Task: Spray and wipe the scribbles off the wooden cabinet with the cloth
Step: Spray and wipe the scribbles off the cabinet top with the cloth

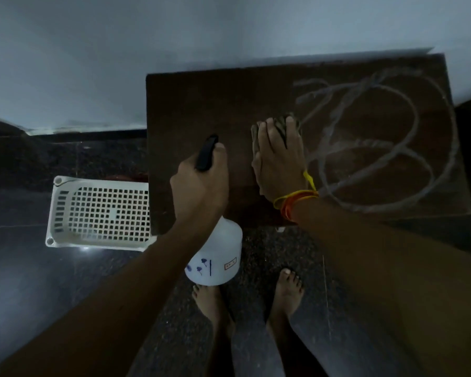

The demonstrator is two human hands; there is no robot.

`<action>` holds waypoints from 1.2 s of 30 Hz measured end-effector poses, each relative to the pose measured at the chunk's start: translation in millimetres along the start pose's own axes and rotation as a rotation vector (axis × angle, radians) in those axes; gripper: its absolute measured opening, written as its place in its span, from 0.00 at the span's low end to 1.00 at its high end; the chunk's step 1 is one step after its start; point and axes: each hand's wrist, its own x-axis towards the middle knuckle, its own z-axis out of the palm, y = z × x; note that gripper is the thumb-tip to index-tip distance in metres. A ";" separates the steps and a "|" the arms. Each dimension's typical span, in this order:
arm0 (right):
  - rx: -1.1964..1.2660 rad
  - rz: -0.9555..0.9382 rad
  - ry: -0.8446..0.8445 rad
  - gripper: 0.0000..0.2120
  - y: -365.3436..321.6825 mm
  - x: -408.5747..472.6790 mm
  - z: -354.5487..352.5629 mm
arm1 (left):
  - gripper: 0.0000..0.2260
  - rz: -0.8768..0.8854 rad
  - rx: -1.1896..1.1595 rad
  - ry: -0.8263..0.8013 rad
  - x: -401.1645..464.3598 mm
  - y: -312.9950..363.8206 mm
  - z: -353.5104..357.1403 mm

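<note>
The dark wooden cabinet (201, 104) stands against the wall, seen from above. Pale looping scribbles (378, 137) cover the right half of its top; the left half looks bare. My right hand (280, 161) lies flat on a crumpled grey cloth (284, 126), pressing it on the top at the left edge of the scribbles. My left hand (201, 183) grips a white spray bottle (218, 257) by its black trigger head, held over the cabinet's front edge. The bottle hangs below my wrist.
A white perforated plastic basket (104, 213) lies on the dark tiled floor, left of the cabinet and touching its side. My bare feet (256, 300) stand on the floor in front. A pale wall (174, 36) rises behind.
</note>
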 end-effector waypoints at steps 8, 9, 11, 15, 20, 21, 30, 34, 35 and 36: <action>-0.049 -0.056 -0.209 0.29 0.8 -95.6 12.3 | 0.16 -0.056 -0.003 0.019 -25.4 -10.9 -8.2; -0.043 -0.050 -0.189 0.29 0.3 -99.0 9.6 | 0.16 -0.053 -0.003 0.025 -26.8 -10.8 -9.4; -0.042 -0.063 -0.160 0.29 0.8 -91.6 4.4 | 0.16 -0.044 -0.005 0.035 -28.4 -12.5 -10.7; -0.032 0.023 -0.084 0.28 -1.1 -54.6 3.7 | 0.16 -0.030 -0.007 0.052 -30.9 -21.0 -11.2; 0.016 0.034 -0.118 0.28 -18.1 -84.2 7.8 | 0.17 -0.045 0.027 0.051 -39.0 -20.4 -8.1; 0.035 0.025 -0.115 0.28 -22.4 -95.2 6.3 | 0.16 -0.042 0.029 0.045 -41.2 -18.3 -7.1; 0.052 0.030 -0.035 0.26 -2.7 -122.5 4.3 | 0.17 -0.018 0.014 0.031 -42.3 -3.2 -0.4; 0.036 -0.006 -0.026 0.27 3.8 -128.5 0.1 | 0.16 -0.033 0.010 0.022 -42.7 -2.8 4.6; 0.038 -0.005 -0.019 0.26 5.3 -122.4 0.0 | 0.16 -0.034 0.011 0.021 -42.8 -3.4 6.4; 0.041 0.005 -0.012 0.26 6.8 -112.8 0.0 | 0.16 -0.031 0.009 0.017 -43.2 -3.6 8.0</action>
